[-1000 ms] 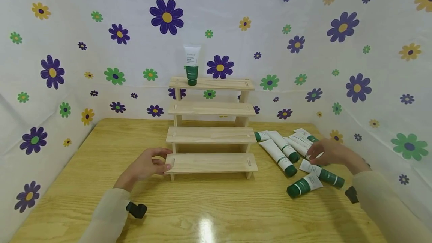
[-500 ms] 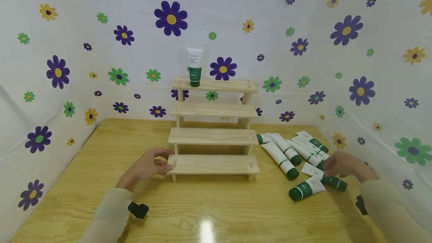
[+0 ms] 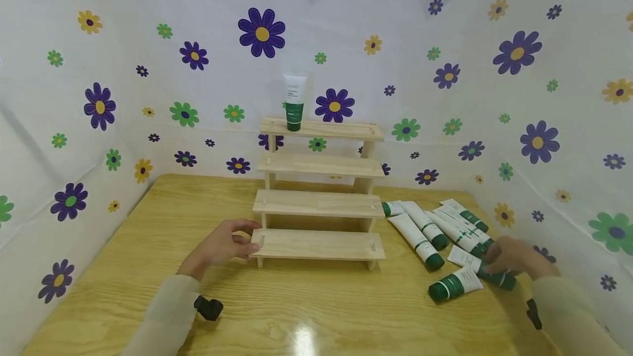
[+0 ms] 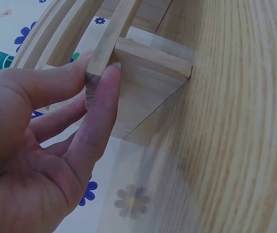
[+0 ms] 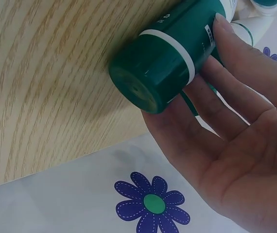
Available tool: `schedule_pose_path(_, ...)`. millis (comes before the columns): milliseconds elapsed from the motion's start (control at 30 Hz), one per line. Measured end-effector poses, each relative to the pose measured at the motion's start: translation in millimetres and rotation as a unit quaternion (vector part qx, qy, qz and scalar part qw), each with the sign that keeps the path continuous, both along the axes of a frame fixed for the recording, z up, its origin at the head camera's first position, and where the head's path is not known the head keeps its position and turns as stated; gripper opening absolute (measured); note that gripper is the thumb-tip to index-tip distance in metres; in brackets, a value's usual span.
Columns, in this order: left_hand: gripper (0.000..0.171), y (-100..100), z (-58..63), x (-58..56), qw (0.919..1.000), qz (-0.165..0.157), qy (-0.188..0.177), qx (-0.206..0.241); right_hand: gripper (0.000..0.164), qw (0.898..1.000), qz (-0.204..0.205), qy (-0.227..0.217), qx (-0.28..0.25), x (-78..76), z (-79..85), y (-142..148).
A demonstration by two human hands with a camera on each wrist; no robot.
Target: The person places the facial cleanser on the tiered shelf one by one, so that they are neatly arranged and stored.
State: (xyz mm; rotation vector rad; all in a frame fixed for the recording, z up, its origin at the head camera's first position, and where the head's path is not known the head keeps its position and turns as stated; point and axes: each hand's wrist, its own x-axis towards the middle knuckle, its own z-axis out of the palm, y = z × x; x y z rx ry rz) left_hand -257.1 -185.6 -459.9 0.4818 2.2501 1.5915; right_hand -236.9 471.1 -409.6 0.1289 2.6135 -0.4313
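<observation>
My left hand pinches the left end of the lowest board of a four-step wooden display rack; in the left wrist view, thumb and fingers sit on either side of the board's end. Over at the right, my right hand grips a white and green squeeze tube lying on its side. The right wrist view shows the thumb on the side of this tube and the other fingers curled against its far side, partly hidden. One similar tube stands cap down on the top step.
Several more tubes lie in a loose pile right of the rack, among them a long one and a short one nearer the front. A flowered white cloth encloses the wooden table at the back and sides.
My right hand has moved from above the pile down and rightward onto the green part of the tube. The left hand keeps its hold on the rack. The head view has shifted slightly.
</observation>
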Motion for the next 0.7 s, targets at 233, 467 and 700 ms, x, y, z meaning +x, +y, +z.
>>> schedule_pose_path(233, 0.056, 0.9, -3.7, -0.4, 1.0000, 0.003, 0.000, 0.000, 0.048, 1.000, -0.011, -0.012, -0.006, 0.4, -7.9, 1.0)
schedule_pose_path(467, 0.056, 2.6, -9.0, 3.7, 1.0000, 0.006, 0.000, -0.005, 0.053, 1.000, -0.006, -0.024, 0.005, 2.9, -15.7, 4.1)
schedule_pose_path(700, 0.059, 3.9, -16.1, 7.7, 0.9999, -0.001, -0.001, 0.013, 0.053, 1.000, -0.011, -0.023, 0.002, 2.8, -17.8, 7.5)
